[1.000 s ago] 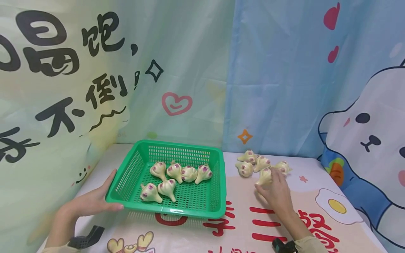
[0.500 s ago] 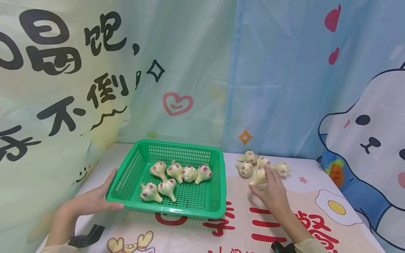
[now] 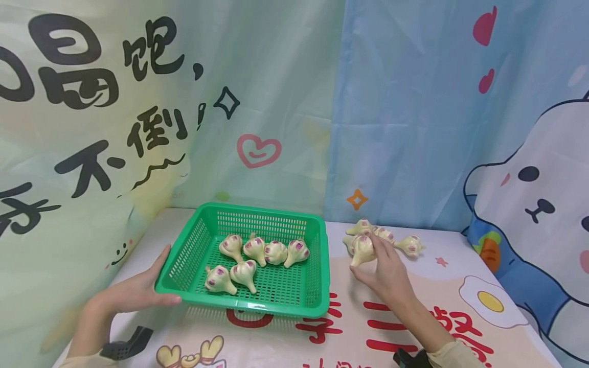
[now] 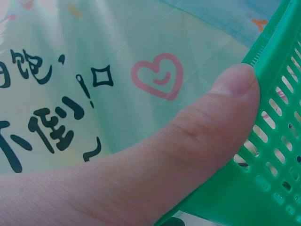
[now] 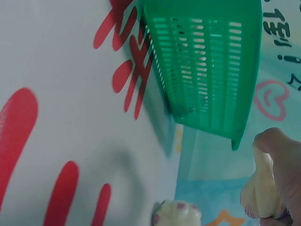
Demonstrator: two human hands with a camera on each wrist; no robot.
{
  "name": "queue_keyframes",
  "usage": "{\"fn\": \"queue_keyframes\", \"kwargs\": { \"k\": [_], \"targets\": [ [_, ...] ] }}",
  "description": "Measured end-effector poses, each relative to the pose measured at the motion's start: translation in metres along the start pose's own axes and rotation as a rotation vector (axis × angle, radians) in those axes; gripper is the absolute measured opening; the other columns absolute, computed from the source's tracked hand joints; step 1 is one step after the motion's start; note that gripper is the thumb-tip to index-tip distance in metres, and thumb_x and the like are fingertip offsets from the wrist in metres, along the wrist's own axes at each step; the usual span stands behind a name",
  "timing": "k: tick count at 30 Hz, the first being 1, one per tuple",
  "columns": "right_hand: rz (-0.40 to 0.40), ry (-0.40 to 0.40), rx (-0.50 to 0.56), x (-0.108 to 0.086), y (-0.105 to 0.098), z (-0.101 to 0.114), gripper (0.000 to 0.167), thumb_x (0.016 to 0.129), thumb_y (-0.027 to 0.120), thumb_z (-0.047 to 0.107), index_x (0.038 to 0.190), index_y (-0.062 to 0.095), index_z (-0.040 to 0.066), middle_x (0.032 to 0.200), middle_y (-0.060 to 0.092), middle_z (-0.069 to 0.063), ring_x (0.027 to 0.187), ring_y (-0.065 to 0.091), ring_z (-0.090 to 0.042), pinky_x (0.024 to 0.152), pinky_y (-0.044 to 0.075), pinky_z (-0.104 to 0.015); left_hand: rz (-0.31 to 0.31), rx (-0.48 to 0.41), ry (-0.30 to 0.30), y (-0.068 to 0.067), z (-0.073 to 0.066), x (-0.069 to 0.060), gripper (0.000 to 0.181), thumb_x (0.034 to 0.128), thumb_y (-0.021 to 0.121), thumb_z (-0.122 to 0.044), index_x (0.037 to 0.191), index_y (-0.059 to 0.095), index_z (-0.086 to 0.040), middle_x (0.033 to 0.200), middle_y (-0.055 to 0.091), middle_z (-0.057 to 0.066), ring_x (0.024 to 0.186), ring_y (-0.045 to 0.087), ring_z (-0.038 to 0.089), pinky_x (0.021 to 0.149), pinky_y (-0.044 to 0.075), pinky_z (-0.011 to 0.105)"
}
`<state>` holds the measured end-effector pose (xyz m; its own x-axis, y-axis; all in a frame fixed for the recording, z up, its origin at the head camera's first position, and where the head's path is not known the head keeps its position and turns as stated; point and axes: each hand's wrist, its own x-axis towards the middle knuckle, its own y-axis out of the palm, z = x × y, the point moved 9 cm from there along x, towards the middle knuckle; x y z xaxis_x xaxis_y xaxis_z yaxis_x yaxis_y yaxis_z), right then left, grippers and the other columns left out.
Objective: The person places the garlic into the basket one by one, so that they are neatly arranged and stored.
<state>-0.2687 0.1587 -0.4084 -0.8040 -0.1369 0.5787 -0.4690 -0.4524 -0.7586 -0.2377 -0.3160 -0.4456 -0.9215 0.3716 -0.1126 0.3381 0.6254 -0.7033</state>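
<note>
My right hand (image 3: 391,273) pinches a garlic bulb (image 3: 362,250) between thumb and fingers, stem end toward the thumb, above the right side of the table. In the right wrist view, that bulb hangs off the table surface. Just behind it lie several more garlic bulbs (image 3: 360,227), partly covered by the held one and my fingers. My left hand (image 3: 131,294) rests with spread thumb and fingers against the near-left corner of a green plastic basket (image 3: 294,309). In the left wrist view, the thumb (image 4: 202,127) lies against the basket's slotted wall. Several bulbs (image 3: 243,273) sit inside the basket.
One loose bulb (image 3: 411,246) lies right of the pile. Printed fabric (image 3: 267,102) hangs close behind the table and along both sides. The printed table cover (image 3: 349,332) stretches in front of the basket and the pile.
My right hand has moved left with the garlic bulb, away from the bulb at the far right and in front of the pile. My left hand and the basket have stayed put.
</note>
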Motion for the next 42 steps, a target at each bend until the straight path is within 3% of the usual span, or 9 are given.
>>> {"fn": "queue_keyframes", "kwargs": {
  "k": [12, 23, 31, 42],
  "targets": [
    [0.023, -0.171, -0.007, 0.018, -0.006, 0.036, 0.087, 0.062, 0.088, 0.028, 0.133, 0.048, -0.004, 0.129, 0.054, -0.021, 0.117, 0.053, -0.035, 0.088, 0.05, -0.049, -0.008, 0.009, -0.001, 0.0, 0.002, 0.0, 0.118, 0.0801, 0.074, -0.034, 0.148, -0.017, 0.0, 0.152, 0.001, 0.038, 0.133, 0.025, 0.056, 0.099, 0.032, 0.064],
    [0.169, -0.354, -0.027, 0.033, 0.012, 0.077, 0.095, 0.065, 0.086, 0.037, 0.14, 0.041, -0.002, 0.127, 0.053, -0.015, 0.112, 0.056, -0.028, 0.084, 0.054, -0.041, -0.008, 0.014, -0.003, -0.001, -0.001, 0.0, 0.118, 0.0803, 0.073, -0.035, 0.149, -0.017, -0.001, 0.152, 0.002, 0.038, 0.133, 0.025, 0.056, 0.099, 0.032, 0.065],
    [0.282, -0.39, -0.02, 0.047, 0.026, 0.099, 0.084, 0.07, 0.081, 0.043, 0.137, 0.047, 0.005, 0.127, 0.051, -0.011, 0.093, 0.062, -0.02, 0.07, 0.055, -0.032, -0.003, 0.017, -0.016, 0.0, 0.0, -0.001, 0.118, 0.0804, 0.073, -0.035, 0.149, -0.017, -0.001, 0.152, 0.002, 0.037, 0.133, 0.024, 0.056, 0.098, 0.032, 0.065],
    [0.353, -0.481, -0.032, 0.062, 0.039, 0.122, 0.081, 0.074, 0.077, 0.044, 0.136, 0.047, 0.004, 0.128, 0.051, -0.011, 0.089, 0.062, -0.016, 0.072, 0.054, -0.029, -0.006, 0.016, -0.01, 0.0, 0.0, 0.0, 0.119, 0.0795, 0.074, -0.036, 0.148, -0.015, 0.003, 0.151, 0.005, 0.039, 0.133, 0.026, 0.056, 0.099, 0.032, 0.064]
  ]
}}
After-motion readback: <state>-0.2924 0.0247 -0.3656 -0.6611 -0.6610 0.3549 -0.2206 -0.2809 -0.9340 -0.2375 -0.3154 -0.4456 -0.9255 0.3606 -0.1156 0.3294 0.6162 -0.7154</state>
